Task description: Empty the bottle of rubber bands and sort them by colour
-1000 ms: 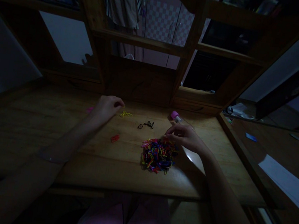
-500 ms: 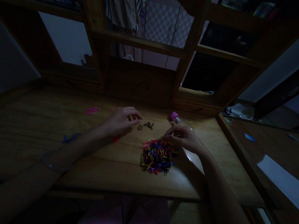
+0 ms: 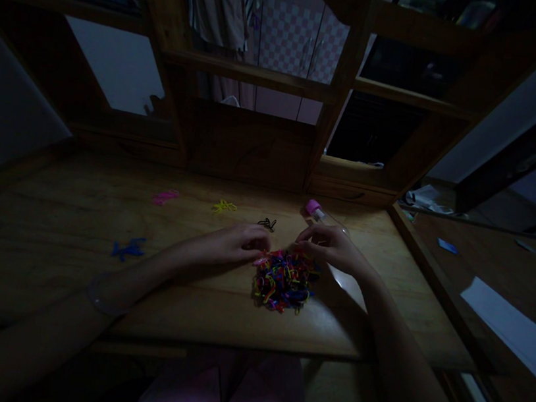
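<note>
A mixed pile of small coloured loops (image 3: 285,283), which look like rubber bands or clips, lies on the wooden desk (image 3: 214,300). My left hand (image 3: 242,244) is at the pile's upper left edge, its fingers curled down and together; what they hold, if anything, is hidden. Over the top edge of the pile, my right hand (image 3: 326,244) pinches thumb and forefinger together, and anything between them is too small to make out. Just beyond my left hand lie a few black loops (image 3: 267,224). Separate groups of yellow loops (image 3: 224,206), pink loops (image 3: 165,197) and blue loops (image 3: 128,248) lie farther left.
Behind my right hand lies a clear container with a pink lid (image 3: 313,207). A wooden shelf unit (image 3: 250,148) rises along the desk's back. To the right, white paper (image 3: 512,328) and a blue card (image 3: 447,246) lie on a side surface.
My left hand has moved right and nearer to me, from beside the black loops to the pile's edge. The yellow loops now show. My right hand has hardly moved.
</note>
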Demonstrator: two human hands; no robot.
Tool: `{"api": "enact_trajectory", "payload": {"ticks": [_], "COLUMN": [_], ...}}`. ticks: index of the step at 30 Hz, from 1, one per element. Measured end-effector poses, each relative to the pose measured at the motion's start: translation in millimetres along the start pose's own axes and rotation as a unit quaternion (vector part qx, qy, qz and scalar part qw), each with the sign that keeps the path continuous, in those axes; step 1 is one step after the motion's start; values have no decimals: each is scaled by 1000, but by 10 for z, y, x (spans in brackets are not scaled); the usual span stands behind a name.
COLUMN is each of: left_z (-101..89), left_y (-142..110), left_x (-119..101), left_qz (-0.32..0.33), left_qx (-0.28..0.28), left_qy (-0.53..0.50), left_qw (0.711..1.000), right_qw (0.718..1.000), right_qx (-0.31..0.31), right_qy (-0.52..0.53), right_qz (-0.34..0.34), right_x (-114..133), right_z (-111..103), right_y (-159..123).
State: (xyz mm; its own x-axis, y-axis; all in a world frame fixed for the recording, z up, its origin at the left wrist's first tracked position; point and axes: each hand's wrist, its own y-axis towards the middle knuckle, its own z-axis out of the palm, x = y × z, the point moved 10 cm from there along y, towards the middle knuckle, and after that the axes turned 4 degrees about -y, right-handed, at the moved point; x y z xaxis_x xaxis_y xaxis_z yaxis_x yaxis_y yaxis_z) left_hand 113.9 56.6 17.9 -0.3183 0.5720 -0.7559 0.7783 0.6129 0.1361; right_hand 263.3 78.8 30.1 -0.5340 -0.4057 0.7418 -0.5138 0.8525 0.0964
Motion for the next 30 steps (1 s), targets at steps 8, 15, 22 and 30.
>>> {"api": "enact_trajectory", "payload": {"ticks": [8, 15, 22, 30], "left_z": [19, 61, 37, -59], "left_y": [-15, -61, -35, -22], "left_x": [14, 79, 121, 117], "left_qz": [-15, -35, -43, -45], "left_qx": [0, 19, 5, -41], "left_qy": [-26, -46, -58, -100], "left_qw": [1000, 998, 997, 993], "right_qw": [1000, 1000, 1000, 1000], "right_qx": [0, 4, -3, 1], "right_qy": [-8, -21, -12, 1], "right_qz": [-1, 3, -7, -5], "right_x": [0, 25, 69, 92], "right_z": [3, 2, -10, 1], "right_y": [8, 2, -1, -10]}}
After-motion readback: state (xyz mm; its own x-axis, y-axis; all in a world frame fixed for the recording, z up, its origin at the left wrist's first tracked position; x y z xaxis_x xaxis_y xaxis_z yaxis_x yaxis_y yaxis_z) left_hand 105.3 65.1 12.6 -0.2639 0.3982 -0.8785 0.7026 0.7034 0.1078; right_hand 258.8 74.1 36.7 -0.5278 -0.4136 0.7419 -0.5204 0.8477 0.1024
